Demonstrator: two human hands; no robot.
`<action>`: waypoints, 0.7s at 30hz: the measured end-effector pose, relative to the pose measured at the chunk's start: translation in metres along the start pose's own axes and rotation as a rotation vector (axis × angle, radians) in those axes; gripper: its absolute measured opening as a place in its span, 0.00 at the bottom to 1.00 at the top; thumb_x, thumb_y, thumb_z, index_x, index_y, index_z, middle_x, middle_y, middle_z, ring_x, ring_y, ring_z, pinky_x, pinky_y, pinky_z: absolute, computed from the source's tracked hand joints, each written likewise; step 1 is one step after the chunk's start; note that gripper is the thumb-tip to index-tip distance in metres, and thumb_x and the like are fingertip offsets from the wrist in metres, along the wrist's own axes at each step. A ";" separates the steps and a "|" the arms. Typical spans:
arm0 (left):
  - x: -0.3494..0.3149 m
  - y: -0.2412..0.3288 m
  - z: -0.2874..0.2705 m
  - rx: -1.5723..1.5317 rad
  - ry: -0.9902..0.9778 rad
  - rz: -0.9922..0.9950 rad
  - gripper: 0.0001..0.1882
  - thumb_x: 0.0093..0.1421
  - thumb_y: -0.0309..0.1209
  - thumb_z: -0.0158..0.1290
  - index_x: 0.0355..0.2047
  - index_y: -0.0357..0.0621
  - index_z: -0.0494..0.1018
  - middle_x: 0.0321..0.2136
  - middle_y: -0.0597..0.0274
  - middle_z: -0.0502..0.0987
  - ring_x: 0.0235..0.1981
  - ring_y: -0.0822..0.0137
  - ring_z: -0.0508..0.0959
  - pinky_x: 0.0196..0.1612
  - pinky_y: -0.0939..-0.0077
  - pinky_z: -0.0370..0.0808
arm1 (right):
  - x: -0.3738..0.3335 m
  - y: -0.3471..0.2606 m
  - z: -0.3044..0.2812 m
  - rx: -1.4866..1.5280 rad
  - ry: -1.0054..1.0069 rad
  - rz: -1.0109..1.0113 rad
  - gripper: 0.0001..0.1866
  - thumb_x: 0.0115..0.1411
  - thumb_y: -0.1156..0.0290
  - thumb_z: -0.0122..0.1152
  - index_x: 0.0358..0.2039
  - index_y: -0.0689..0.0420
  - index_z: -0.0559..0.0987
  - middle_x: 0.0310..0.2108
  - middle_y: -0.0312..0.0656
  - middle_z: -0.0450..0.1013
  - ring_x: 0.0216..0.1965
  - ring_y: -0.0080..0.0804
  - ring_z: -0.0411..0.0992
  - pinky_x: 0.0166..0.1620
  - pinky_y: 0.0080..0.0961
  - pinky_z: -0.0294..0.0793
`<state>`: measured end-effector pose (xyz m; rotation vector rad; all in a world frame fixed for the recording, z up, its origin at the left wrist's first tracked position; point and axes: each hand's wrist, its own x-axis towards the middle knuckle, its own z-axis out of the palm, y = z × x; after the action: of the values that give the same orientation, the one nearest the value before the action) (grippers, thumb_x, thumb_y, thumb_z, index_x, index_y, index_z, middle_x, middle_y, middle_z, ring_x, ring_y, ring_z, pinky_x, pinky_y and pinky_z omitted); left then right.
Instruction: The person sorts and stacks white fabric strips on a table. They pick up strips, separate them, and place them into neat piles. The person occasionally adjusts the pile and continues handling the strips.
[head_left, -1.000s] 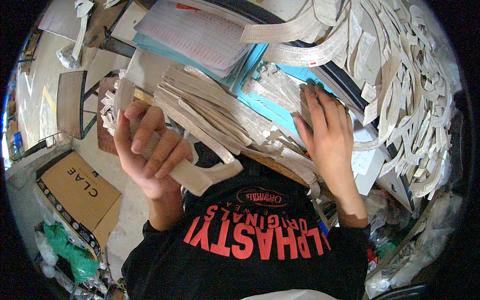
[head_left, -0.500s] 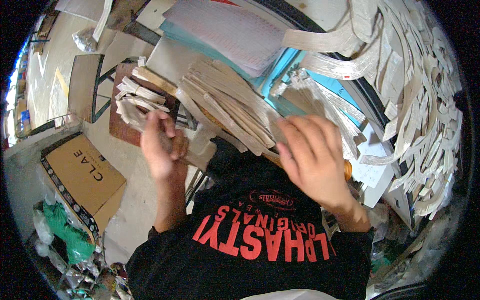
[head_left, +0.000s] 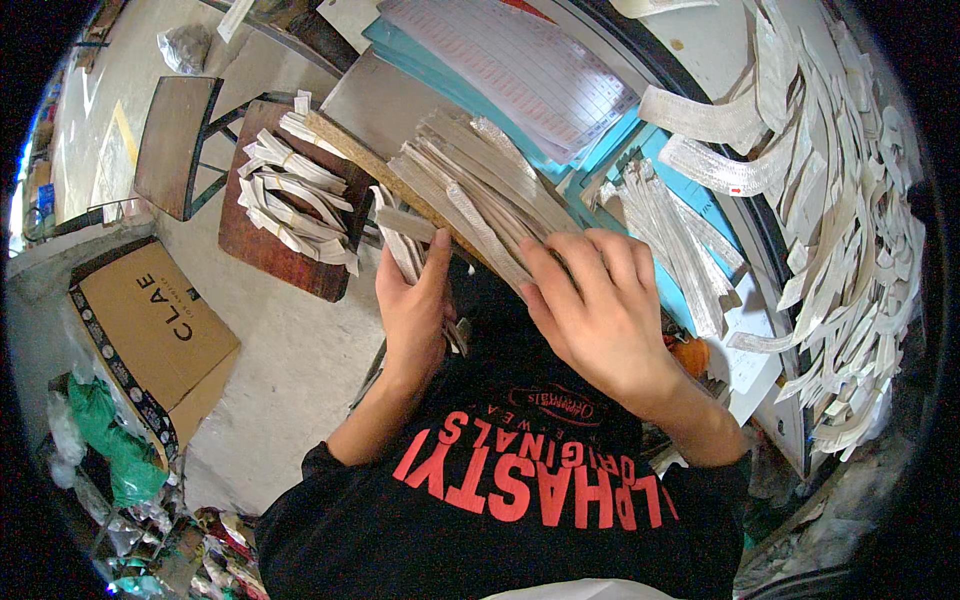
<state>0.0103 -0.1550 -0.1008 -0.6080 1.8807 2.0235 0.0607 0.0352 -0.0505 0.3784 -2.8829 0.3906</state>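
My left hand is closed around a bunch of pale flat strips, just off the table's front edge. The thumb lies along the strips, and their lower ends poke out below the palm. My right hand rests on the near end of a pile of similar beige strips on the table. Its fingers are bent over the strip ends and pinch them, though the fingertips are partly hidden. Left of my left hand, several bundled strips lie on a brown wooden seat.
Printed sheets and blue folders lie behind the pile. Another strip bunch sits to the right. A large heap of curved strips fills the far right. An open cardboard box and green bag stand at lower left.
My left hand has moved right, from beside the bundles on the seat to the table edge, and strips now show in its grip. My right hand has stayed at the pile, its fingers more bent.
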 end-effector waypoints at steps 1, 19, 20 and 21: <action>0.004 -0.002 -0.001 0.009 0.001 0.016 0.16 0.71 0.37 0.63 0.49 0.41 0.74 0.26 0.73 0.74 0.16 0.82 0.66 0.16 0.81 0.62 | 0.002 -0.001 -0.001 0.020 -0.013 0.004 0.20 0.58 0.65 0.71 0.50 0.55 0.82 0.46 0.38 0.74 0.49 0.38 0.72 0.50 0.40 0.71; 0.005 0.005 -0.009 0.031 0.004 -0.038 0.18 0.66 0.40 0.69 0.42 0.39 0.76 0.24 0.73 0.75 0.16 0.81 0.67 0.17 0.83 0.61 | 0.034 0.003 0.018 -0.123 -0.075 0.011 0.22 0.61 0.67 0.58 0.55 0.60 0.81 0.48 0.41 0.73 0.52 0.40 0.68 0.53 0.40 0.69; 0.006 0.005 -0.007 0.022 0.005 -0.033 0.18 0.66 0.40 0.69 0.42 0.39 0.76 0.24 0.73 0.75 0.16 0.81 0.67 0.17 0.83 0.61 | 0.034 0.003 0.017 -0.114 -0.080 0.011 0.22 0.61 0.67 0.58 0.55 0.60 0.81 0.48 0.41 0.73 0.52 0.40 0.68 0.53 0.40 0.69; 0.007 0.004 -0.006 0.022 0.003 -0.021 0.18 0.66 0.40 0.69 0.42 0.39 0.76 0.25 0.73 0.75 0.16 0.81 0.67 0.17 0.83 0.62 | 0.034 0.004 0.017 -0.104 -0.085 0.014 0.22 0.61 0.67 0.58 0.55 0.60 0.81 0.48 0.41 0.73 0.52 0.40 0.68 0.52 0.41 0.69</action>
<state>0.0032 -0.1616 -0.1009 -0.6229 1.8881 1.9875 0.0246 0.0266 -0.0594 0.3662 -2.9751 0.2308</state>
